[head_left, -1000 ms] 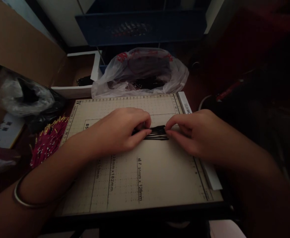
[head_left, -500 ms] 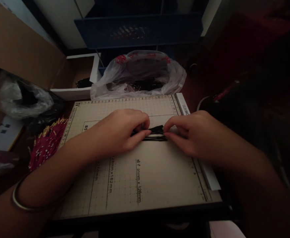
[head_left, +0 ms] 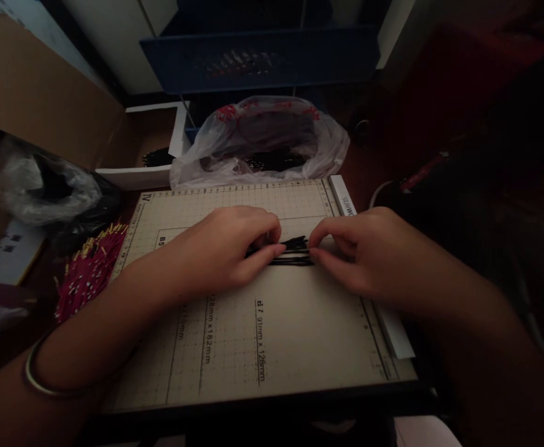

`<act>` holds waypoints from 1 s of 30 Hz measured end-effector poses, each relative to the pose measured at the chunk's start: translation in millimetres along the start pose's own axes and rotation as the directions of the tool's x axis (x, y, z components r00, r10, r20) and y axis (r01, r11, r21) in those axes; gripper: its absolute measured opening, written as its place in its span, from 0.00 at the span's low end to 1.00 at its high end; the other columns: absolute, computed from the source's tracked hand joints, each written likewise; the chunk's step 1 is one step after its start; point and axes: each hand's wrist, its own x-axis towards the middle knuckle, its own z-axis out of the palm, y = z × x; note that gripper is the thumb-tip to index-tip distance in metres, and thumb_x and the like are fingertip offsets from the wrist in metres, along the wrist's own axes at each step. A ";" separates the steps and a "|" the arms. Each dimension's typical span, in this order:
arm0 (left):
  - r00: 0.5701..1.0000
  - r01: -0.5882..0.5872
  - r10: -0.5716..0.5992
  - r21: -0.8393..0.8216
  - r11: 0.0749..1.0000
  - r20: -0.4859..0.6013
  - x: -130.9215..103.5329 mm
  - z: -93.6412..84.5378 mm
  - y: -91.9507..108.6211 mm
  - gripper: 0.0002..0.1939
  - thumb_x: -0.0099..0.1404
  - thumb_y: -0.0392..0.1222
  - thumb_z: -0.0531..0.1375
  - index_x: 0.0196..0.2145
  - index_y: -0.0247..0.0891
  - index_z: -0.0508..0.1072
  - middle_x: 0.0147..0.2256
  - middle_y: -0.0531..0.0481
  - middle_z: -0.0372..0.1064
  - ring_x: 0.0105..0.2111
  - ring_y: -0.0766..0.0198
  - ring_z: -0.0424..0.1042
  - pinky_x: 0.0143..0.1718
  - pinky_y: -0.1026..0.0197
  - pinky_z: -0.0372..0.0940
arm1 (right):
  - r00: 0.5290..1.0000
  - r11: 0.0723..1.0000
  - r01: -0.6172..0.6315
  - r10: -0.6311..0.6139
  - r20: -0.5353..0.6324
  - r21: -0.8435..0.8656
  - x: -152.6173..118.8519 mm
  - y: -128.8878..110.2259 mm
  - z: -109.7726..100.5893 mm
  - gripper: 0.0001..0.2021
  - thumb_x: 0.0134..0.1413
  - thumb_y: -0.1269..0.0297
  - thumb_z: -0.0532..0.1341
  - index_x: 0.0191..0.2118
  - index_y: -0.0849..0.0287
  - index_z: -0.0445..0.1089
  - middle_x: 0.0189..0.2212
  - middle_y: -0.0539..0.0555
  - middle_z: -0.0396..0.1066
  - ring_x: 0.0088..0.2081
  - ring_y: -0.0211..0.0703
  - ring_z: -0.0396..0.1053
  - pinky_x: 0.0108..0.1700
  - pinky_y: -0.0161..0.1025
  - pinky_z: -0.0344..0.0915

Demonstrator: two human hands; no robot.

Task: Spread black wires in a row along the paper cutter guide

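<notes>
Several thin black cords (head_left: 294, 244) lie side by side across a cream gridded board (head_left: 309, 335). My left hand (head_left: 237, 245) is closed around the left part of the cords, its thumb and fingers pinched over them. On the right, my right hand (head_left: 351, 248) pinches the cords' right end between thumb and index finger. A short stretch of the black strands shows between the two hands; their left ends are hidden under my left hand.
Behind the board sit a clear plastic bag (head_left: 328, 149) with dark pieces and a blue rack (head_left: 262, 59). Red cords with yellow tips (head_left: 92, 267), a black bag (head_left: 86, 208) and an open cardboard box (head_left: 155, 130) are on the left.
My right hand has shifted very slightly to the right along the cords. My left hand looks almost unmoved.
</notes>
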 end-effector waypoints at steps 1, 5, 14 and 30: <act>1.000 0.002 -0.002 -0.003 1.000 0.002 0.2 -0.1 0.0 0.10 0.73 0.43 0.57 0.36 0.38 0.75 0.31 0.51 0.73 0.31 0.63 0.67 0.35 0.59 0.57 | 1.000 1.000 -0.004 0.003 -0.012 -0.007 -0.2 0.6 0.7 0.11 0.63 0.62 0.59 0.39 0.54 0.80 0.20 0.49 0.66 0.24 0.31 0.59 0.28 0.33 0.49; 1.000 0.006 -0.006 -0.004 1.000 0.014 0.7 0.0 -0.4 0.09 0.72 0.41 0.57 0.37 0.38 0.75 0.32 0.51 0.74 0.31 0.63 0.68 0.35 0.59 0.58 | 0.997 0.999 -0.024 0.022 -0.069 -0.035 0.4 1.9 3.2 0.09 0.63 0.60 0.60 0.42 0.53 0.78 0.23 0.47 0.66 0.24 0.31 0.58 0.28 0.33 0.48; 1.000 0.001 -0.001 -0.012 1.000 0.003 0.6 0.8 -1.1 0.07 0.71 0.42 0.59 0.36 0.38 0.74 0.31 0.52 0.71 0.29 0.64 0.65 0.34 0.60 0.56 | 0.999 0.999 -0.035 0.035 -0.028 -0.009 1.2 0.2 3.7 0.11 0.65 0.61 0.59 0.43 0.51 0.80 0.21 0.47 0.66 0.24 0.31 0.59 0.29 0.33 0.49; 1.000 0.005 -0.005 -0.011 1.000 0.007 -0.7 -0.6 -0.8 0.07 0.71 0.38 0.57 0.35 0.38 0.74 0.31 0.52 0.72 0.30 0.63 0.67 0.35 0.60 0.57 | 1.000 1.000 -0.009 0.009 0.002 0.028 -1.4 -4.0 -2.0 0.10 0.61 0.62 0.60 0.37 0.51 0.80 0.24 0.47 0.72 0.25 0.31 0.62 0.29 0.33 0.50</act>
